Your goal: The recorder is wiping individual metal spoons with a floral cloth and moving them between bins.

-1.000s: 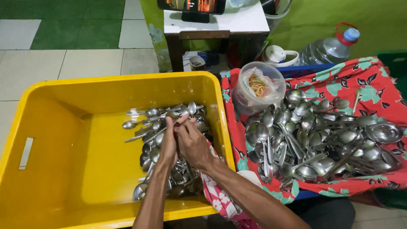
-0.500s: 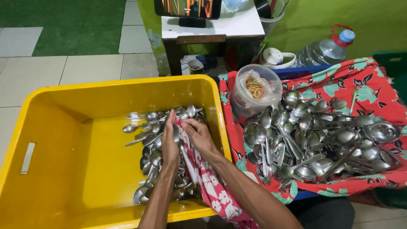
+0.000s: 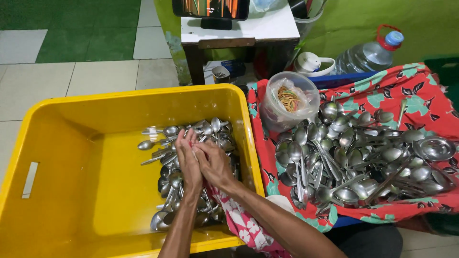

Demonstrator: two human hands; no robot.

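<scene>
A tiled floor (image 3: 95, 71) in pale and green squares runs behind a small white table (image 3: 248, 28), which stands against a green wall. In the foreground I see a yellow plastic crate (image 3: 71, 157) with a cloth-covered surface beside it.

Both hands work inside the crate, pressed together over a pile of steel spoons (image 3: 177, 181). The left hand (image 3: 188, 160) and the right hand (image 3: 213, 163) are closed around a fold of red floral cloth (image 3: 239, 220). This cloth trails from under the right wrist over the crate's near rim. Whether a spoon lies wrapped in the fold I cannot tell, as the palms hide it.

Just beyond the fingertips, more spoons fan towards the crate's far wall. To the left of the left hand, the crate floor is bare yellow.

Well to the right of the right hand, past the crate wall, a larger heap of spoons (image 3: 354, 157) covers a red and green floral spread (image 3: 411, 86). A clear tub of rubber bands (image 3: 289, 98) stands at its far corner. A water bottle (image 3: 368, 55) lies further back.

I judge the work under half done. The crate holds the smaller share, and the heap on the right remains the greater.
</scene>
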